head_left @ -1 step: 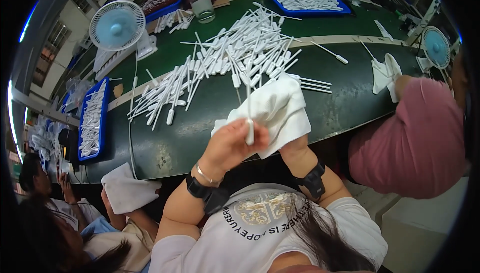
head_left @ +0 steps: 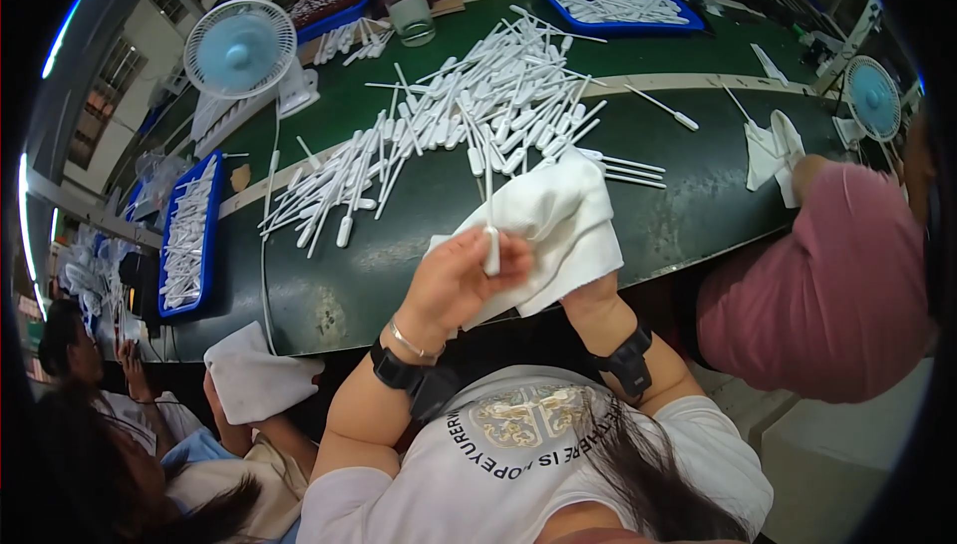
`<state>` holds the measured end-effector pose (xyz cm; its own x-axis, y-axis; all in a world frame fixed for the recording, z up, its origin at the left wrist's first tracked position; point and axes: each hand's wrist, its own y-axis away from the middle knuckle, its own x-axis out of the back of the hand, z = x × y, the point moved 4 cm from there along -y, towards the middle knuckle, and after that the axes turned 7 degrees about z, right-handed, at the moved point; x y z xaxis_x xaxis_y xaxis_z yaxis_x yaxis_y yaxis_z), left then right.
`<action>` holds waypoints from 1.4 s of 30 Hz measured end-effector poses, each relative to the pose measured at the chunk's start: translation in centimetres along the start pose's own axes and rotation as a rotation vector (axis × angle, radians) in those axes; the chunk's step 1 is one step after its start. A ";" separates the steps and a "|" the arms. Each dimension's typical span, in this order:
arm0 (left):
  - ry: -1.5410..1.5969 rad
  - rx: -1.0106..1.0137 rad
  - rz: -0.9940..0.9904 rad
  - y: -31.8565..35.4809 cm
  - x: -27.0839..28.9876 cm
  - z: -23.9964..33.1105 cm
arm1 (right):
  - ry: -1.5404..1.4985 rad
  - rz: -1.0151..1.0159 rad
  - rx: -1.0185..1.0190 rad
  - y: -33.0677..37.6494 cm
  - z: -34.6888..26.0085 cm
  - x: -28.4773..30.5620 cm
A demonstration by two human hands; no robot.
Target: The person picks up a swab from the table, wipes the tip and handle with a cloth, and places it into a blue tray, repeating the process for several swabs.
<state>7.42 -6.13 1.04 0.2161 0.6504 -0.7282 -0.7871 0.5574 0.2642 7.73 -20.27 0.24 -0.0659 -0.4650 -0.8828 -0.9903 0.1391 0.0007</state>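
My left hand (head_left: 449,280) pinches a white bulb-ended stick (head_left: 491,255) between thumb and fingers, its bulb toward me and its thin shaft pointing at the pile. Beside it, a white cloth (head_left: 558,210) drapes over my right hand (head_left: 595,293) and hides the fingers; only the part near the wrist shows. The cloth's left side reaches behind my left fingers. Just beyond both hands lies a large heap of similar white sticks (head_left: 449,115), pointing many ways.
Blue trays of white sticks stand at the left (head_left: 209,235) and back right (head_left: 618,20). A fan (head_left: 239,50) and a glass jar (head_left: 410,17) sit beyond the heap. Co-workers are close on both sides; a pink sleeve (head_left: 817,285) is at right, and a left-side person holds a white cloth (head_left: 261,376).
My left hand and its stick have shifted slightly up and left. The fingers look a little more extended. My right hand and the cloth have hardly moved.
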 end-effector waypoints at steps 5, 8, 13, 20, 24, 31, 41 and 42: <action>-0.168 -0.234 0.342 -1.2 4.7 3.1 | 0.290 -0.240 0.004 1.7 0.1 0.4; -0.337 -0.346 0.367 -0.7 4.1 3.8 | 0.438 -0.231 0.022 2.5 1.5 1.9; -0.650 -0.408 0.282 1.2 2.9 2.9 | 0.389 -0.138 0.084 0.6 2.3 2.1; -0.189 -0.192 0.117 2.5 2.6 0.8 | 0.397 -0.132 0.085 -0.1 4.2 0.8; -0.150 -0.213 0.151 2.8 3.1 0.2 | 0.464 -0.176 0.091 0.6 3.9 0.5; -0.181 -0.242 0.201 3.0 4.1 -0.5 | 0.398 -0.212 0.065 0.9 4.1 1.4; -0.067 -0.144 0.242 3.3 4.1 -1.0 | 0.455 -0.235 0.083 1.3 4.0 1.5; -0.067 -0.144 0.243 3.4 4.2 -0.9 | 0.449 -0.248 0.082 1.3 4.1 1.6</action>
<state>5.11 -2.02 -1.71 0.0451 0.7915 -0.6096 -0.8933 0.3050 0.3300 6.88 -17.28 -3.04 0.1056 -0.8197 -0.5630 -0.9712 0.0366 -0.2355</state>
